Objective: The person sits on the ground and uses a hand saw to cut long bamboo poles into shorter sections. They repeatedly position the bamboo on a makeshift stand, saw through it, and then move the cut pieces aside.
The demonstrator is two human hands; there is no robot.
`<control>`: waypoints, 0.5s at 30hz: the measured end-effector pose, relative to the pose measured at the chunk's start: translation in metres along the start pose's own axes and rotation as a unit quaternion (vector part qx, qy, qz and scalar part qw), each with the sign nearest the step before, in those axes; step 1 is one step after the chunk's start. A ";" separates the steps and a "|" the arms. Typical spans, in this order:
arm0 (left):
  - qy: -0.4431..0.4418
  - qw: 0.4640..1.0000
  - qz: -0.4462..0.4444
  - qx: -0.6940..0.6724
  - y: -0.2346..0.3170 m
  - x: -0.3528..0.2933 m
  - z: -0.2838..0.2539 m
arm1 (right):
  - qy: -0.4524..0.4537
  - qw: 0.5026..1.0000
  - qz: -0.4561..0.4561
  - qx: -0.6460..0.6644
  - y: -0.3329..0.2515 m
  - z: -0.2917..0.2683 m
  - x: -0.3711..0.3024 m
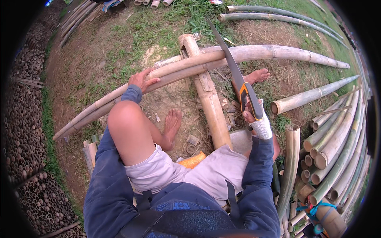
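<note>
My right hand [250, 114], in a white fingerless glove or wrap, is closed round the black and orange handle of a handsaw [234, 65]. The saw's long blade points away from me and crosses the bamboo poles at the right end of the upper one. Two thin bamboo poles lie side by side: an upper bamboo pole [186, 62] and a lower bamboo pole [174, 76]. Both rest across a thick bamboo post [210, 105] between my legs. My left hand [142, 81] grips the poles left of the post, its thumb lying along them. Whether the teeth touch bamboo I cannot tell.
A thicker bamboo pole [293, 52] stretches off to the right. A cut pole [305, 97] lies below it, beside a large bamboo stack [337, 146]. An orange piece [192, 160] shows under my shorts. Stacked bamboo ends [25, 123] line the far left.
</note>
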State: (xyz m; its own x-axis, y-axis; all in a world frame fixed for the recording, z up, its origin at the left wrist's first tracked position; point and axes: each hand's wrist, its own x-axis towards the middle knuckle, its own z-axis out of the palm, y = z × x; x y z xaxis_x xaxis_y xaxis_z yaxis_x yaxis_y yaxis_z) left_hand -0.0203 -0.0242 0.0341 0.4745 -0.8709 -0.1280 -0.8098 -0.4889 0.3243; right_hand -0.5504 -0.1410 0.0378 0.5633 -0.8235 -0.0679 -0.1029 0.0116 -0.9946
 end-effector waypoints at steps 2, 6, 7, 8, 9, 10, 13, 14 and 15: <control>0.009 1.000 0.012 0.009 0.000 0.000 0.001 | 0.002 0.999 0.009 -0.034 0.001 -0.003 -0.018; 0.018 1.000 0.011 -0.003 0.000 0.001 0.002 | -0.005 0.998 0.055 -0.030 0.002 0.002 0.001; 0.014 1.000 0.008 -0.003 0.001 0.001 0.002 | 0.005 0.999 -0.024 -0.034 0.004 0.008 0.021; 0.007 1.000 0.005 0.003 0.000 0.001 0.001 | -0.013 0.992 -0.080 -0.099 0.005 0.008 0.044; 0.027 0.999 0.020 0.003 0.001 0.001 0.002 | -0.025 0.994 -0.080 -0.074 0.008 0.015 0.068; 0.035 0.999 0.025 -0.006 0.001 0.002 0.001 | -0.014 0.992 -0.070 -0.100 0.009 0.018 0.082; 0.041 0.999 0.022 -0.016 0.001 0.000 0.003 | -0.014 0.984 -0.104 -0.145 0.013 0.017 0.087; 0.045 0.998 0.029 -0.015 0.001 -0.001 0.004 | -0.037 0.982 -0.121 -0.137 0.013 0.012 0.075; 0.050 0.998 0.030 -0.013 0.000 -0.001 0.004 | -0.001 0.991 -0.055 -0.124 0.015 0.010 0.052</control>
State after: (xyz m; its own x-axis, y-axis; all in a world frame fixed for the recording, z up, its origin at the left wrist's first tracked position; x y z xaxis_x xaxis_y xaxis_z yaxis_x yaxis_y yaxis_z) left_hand -0.0222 -0.0239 0.0300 0.4585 -0.8886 -0.0140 -0.8294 -0.4334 0.3525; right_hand -0.5148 -0.1779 0.0181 0.5846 -0.8104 0.0385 -0.2400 -0.2180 -0.9460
